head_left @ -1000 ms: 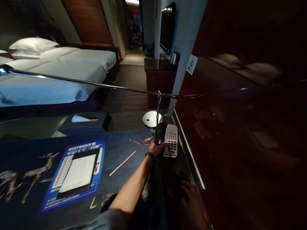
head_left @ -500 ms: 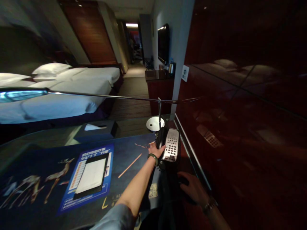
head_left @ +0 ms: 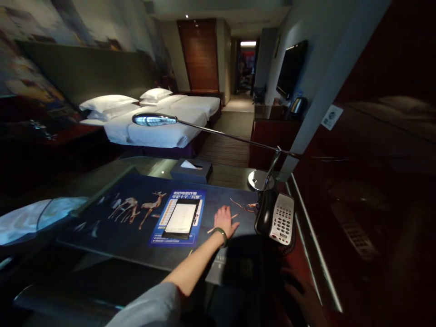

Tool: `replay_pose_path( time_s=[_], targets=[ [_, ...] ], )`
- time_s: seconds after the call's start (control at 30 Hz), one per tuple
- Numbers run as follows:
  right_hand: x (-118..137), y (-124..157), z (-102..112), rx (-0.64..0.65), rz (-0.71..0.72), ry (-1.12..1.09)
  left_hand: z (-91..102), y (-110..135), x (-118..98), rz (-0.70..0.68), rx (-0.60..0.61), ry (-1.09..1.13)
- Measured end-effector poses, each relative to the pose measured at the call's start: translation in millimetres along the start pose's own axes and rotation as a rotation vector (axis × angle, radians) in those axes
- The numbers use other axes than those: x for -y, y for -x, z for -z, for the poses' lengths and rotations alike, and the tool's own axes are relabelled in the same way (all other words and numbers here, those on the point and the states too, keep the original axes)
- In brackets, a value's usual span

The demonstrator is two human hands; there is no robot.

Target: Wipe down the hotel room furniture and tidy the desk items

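My left hand (head_left: 225, 221) is open, palm down with fingers spread, on or just above the desk mat (head_left: 112, 227). Beneath it lies a thin wooden pencil (head_left: 210, 230), its middle covered by the hand. A desk phone (head_left: 283, 219) with a silver keypad and black handset (head_left: 265, 213) sits to the right of that hand, apart from it. In deep shadow at the lower right is my right hand (head_left: 301, 293), thumb and finger apart, with no object visible in it. Left of the pencil, a notepad in a black holder (head_left: 182, 219) rests on a blue printed sheet (head_left: 156, 240).
A desk lamp has its round base (head_left: 258, 180) behind the phone; its long arm (head_left: 228, 135) reaches left across the desk. A tissue box (head_left: 191, 170) stands at the desk's back edge. Dark glossy panelling (head_left: 384, 204) rises on the right. Beds (head_left: 150, 131) stand beyond.
My left hand has moved from beside the phone handset leftward onto the pencil. My view has turned left, and the right hand sits lower in the picture.
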State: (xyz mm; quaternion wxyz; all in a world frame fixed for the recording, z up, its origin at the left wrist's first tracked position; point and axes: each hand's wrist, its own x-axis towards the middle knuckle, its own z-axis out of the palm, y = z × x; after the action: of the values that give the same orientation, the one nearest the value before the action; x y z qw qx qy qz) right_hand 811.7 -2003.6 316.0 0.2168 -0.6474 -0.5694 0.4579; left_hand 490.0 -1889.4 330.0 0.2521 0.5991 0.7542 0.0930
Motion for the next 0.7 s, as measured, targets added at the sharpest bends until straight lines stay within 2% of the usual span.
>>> replay_pose_path(
  time_s=[0.07,0.13,0.2,0.27,0.37,0.43,0.47,0.53,0.6,0.7],
  targets=[
    [28,-1,-10,-0.006,0.049,-0.015,15.6,6,38,0.053,0.017,-0.083],
    [59,-13,-34,-0.053,0.15,0.009,19.7,9,64,0.067,0.071,-0.112],
    [85,-33,-72,-0.081,0.275,0.097,20.4,11,81,0.046,0.125,-0.082],
    [105,-53,-117,-0.064,0.334,0.267,29.2,12,99,0.025,0.15,-0.01],
    [132,-82,-178,0.044,0.342,0.509,68.4,12,147,0.07,0.124,0.072],
    [157,-108,-201,0.122,0.352,0.537,101.0,7,194,0.16,0.079,0.067],
    [170,-126,-207,0.119,0.346,0.521,114.0,4,218,0.21,0.055,0.055],
    [197,-168,-207,0.01,0.301,0.512,126.9,-2,264,0.285,0.078,0.045],
    [218,-216,-199,-0.146,0.244,0.547,123.2,-5,297,0.309,0.116,0.014],
    [232,-282,-191,-0.269,0.1,0.625,105.4,-7,326,0.271,0.129,-0.048]
  ],
)
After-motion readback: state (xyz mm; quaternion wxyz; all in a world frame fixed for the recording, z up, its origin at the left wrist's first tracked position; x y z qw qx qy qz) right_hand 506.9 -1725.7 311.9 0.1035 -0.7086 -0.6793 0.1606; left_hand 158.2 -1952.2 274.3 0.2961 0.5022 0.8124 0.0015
